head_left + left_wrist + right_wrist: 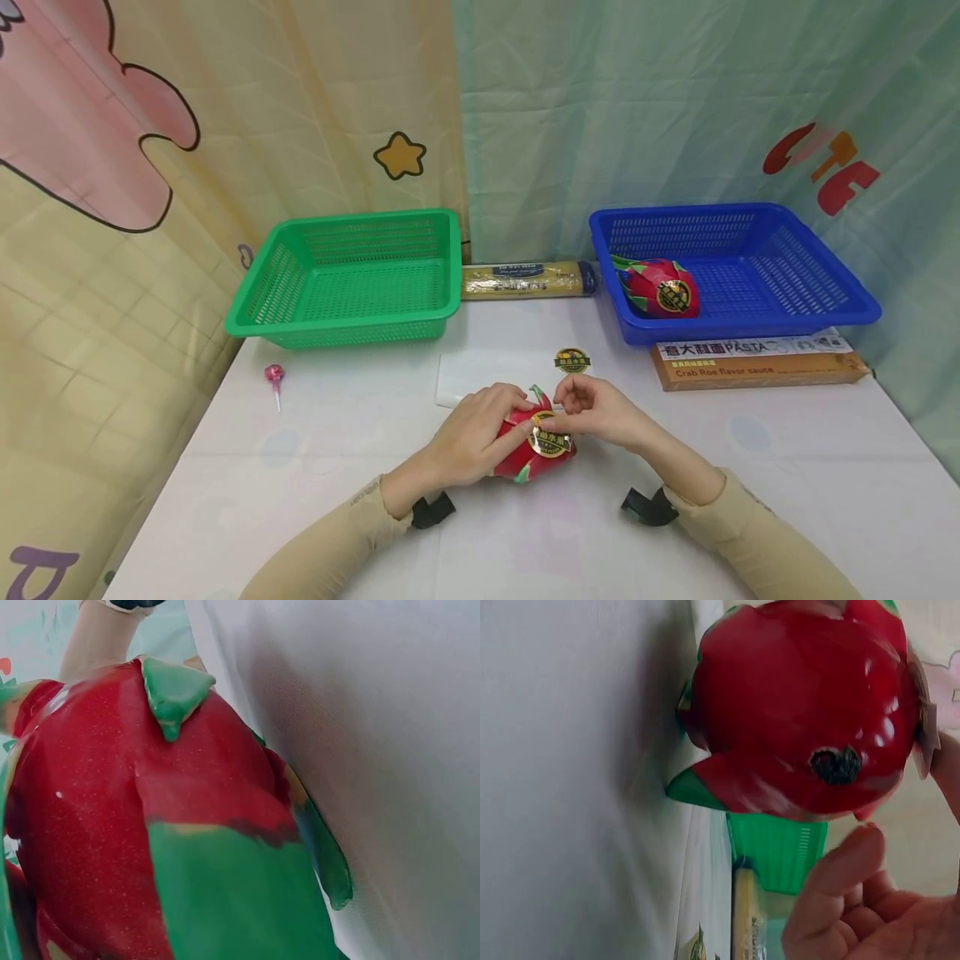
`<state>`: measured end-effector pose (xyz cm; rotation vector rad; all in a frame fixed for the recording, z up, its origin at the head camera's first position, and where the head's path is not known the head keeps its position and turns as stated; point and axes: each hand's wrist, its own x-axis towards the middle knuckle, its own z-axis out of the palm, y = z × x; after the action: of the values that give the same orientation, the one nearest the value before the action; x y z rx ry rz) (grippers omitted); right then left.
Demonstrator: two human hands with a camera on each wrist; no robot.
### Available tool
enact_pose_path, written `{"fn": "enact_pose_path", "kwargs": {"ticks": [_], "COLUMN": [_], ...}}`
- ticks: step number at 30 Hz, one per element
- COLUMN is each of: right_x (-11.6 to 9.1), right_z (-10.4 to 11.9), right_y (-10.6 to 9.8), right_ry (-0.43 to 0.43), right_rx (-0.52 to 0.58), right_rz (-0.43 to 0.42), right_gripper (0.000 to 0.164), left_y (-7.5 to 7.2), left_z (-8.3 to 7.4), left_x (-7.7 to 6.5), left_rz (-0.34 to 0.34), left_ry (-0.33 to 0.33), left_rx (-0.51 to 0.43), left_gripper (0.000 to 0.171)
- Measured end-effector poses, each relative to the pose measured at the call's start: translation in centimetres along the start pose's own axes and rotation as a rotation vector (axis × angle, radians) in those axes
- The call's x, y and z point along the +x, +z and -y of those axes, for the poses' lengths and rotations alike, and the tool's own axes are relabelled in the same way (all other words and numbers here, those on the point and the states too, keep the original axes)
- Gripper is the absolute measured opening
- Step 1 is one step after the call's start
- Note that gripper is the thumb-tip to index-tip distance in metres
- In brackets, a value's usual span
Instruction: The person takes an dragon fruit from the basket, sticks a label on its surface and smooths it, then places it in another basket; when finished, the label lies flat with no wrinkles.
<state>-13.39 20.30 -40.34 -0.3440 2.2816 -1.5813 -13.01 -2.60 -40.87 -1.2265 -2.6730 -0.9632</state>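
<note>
A red dragon fruit (517,462) with green-tipped scales rests on the table in front of me. My left hand (472,437) grips it from the left, fingers over its top and thumb by the round black-and-gold sticker (553,442). The thumb of my right hand (603,414) presses on that sticker, while its other fingers curl in the air beside the fruit. In the right wrist view, the sticker's edge (928,724) stands slightly off the fruit. The left wrist view is filled by the fruit's red skin (90,795) and green scales.
Behind the hands lies a white sheet (480,371) with another sticker (572,360). At the back stand a green basket (341,329) and a blue basket (810,312) holding another dragon fruit (660,279). Around them are spaghetti (525,283), a pasta box (757,371) and a lollipop (274,375).
</note>
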Motion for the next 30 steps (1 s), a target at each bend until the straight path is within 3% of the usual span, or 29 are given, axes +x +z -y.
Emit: {"fn": "enact_pose_path", "kwargs": {"ticks": [3,6,11,17,22,27,30], "right_x": [0.2,0.4,0.4,0.5,0.2,-0.3,-0.6], "right_z": [-0.5,-0.9,-1.3,-1.4,-1.4,-1.0,-0.7], "right_y": [-0.6,-0.8,-0.5,-0.1,-0.2,0.2,0.4], "right_ry": [-0.011,0.004,0.053,0.057,0.062,-0.05,-0.123], "right_rx": [-0.008,0.059,0.158,0.237,0.174,0.091,0.05], "right_rz": [0.088,0.192,0.296,0.282,0.251,0.327,0.316], "right_gripper": [0.043,0.048,0.054,0.052,0.056,0.077,0.091], "left_y": [0.1,0.1,0.1,0.1,0.2,0.1,-0.2], "left_z": [0.0,0.1,0.3,0.3,0.5,0.9,1.1], "left_x": [0.0,0.0,0.0,0.0,0.0,-0.1,-0.3], "left_rz": [0.002,-0.007,-0.023,-0.046,-0.06,-0.074,-0.078], "left_ry": [0.003,0.013,0.014,0.017,0.002,-0.004,-0.017], "left_rx": [0.004,0.005,0.008,0.003,-0.033,-0.133,-0.244], "left_gripper": [0.028,0.027,0.026,0.026,0.025,0.024,0.025]}}
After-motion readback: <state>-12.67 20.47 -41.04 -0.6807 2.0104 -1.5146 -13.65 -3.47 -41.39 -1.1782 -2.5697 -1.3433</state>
